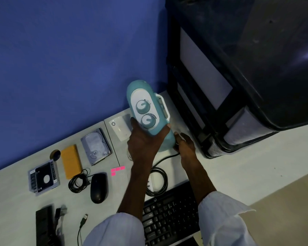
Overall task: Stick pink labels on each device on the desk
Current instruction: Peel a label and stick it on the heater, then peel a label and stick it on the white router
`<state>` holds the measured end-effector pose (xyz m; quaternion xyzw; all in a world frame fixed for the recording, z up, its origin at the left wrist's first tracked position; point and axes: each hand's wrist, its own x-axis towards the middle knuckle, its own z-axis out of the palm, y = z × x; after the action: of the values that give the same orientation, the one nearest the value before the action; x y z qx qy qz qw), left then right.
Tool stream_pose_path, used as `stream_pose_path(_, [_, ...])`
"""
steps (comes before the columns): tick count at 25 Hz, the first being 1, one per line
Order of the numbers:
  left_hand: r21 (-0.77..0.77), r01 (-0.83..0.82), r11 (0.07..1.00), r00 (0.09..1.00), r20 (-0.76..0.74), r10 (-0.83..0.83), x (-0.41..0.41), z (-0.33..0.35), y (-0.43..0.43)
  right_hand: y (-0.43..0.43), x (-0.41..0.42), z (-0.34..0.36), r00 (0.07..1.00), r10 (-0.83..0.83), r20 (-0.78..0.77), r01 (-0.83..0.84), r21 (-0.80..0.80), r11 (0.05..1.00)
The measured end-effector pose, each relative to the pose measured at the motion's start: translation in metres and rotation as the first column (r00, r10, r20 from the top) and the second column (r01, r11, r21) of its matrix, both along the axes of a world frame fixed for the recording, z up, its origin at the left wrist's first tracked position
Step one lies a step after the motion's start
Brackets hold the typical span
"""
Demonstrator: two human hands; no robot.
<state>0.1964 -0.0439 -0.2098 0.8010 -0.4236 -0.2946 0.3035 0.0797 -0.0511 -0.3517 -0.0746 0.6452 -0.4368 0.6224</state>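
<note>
Keyboard point(169, 213) is lying nearest; left hand point(144, 141) fingers are clamping the teal device point(146, 103), right hand point(186, 146) fingers curling round its base; its cord point(164, 180) is risking snagging, tugging it loose.

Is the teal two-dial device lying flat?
No: the teal device is tilted up, gripped by the left hand; base contact with desk, cannot tell.

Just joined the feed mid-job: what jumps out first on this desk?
First is the teal and white oval device with two round knobs, held tilted at mid-desk: the left hand grips it and the right hand is at its lower end. A big black machine looms to its right. The bright pink labels lie on the white desk, left of the left forearm.
</note>
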Motion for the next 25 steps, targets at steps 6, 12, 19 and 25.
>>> stream_pose_path(6, [-0.009,0.075,0.997,0.995,-0.071,-0.075,-0.018,0.001,-0.004,0.002,-0.003,0.007,0.99,-0.088,-0.11,0.078,-0.094,0.993])
stream_pose_path(12, [0.019,0.146,0.989,0.972,-0.187,-0.14,0.011,-0.023,0.02,0.023,-0.003,0.013,0.973,-0.1,-0.208,0.078,-0.116,0.99])
stream_pose_path(19, [0.127,0.198,0.972,0.943,0.245,-0.224,0.074,-0.126,0.132,0.116,0.038,-0.017,0.521,0.415,-0.746,-0.531,0.097,0.842])
stream_pose_path(25, [0.303,0.227,0.926,0.832,0.433,-0.346,0.068,-0.134,0.132,0.114,0.041,-0.022,0.308,0.46,-0.833,-0.624,0.189,0.759])
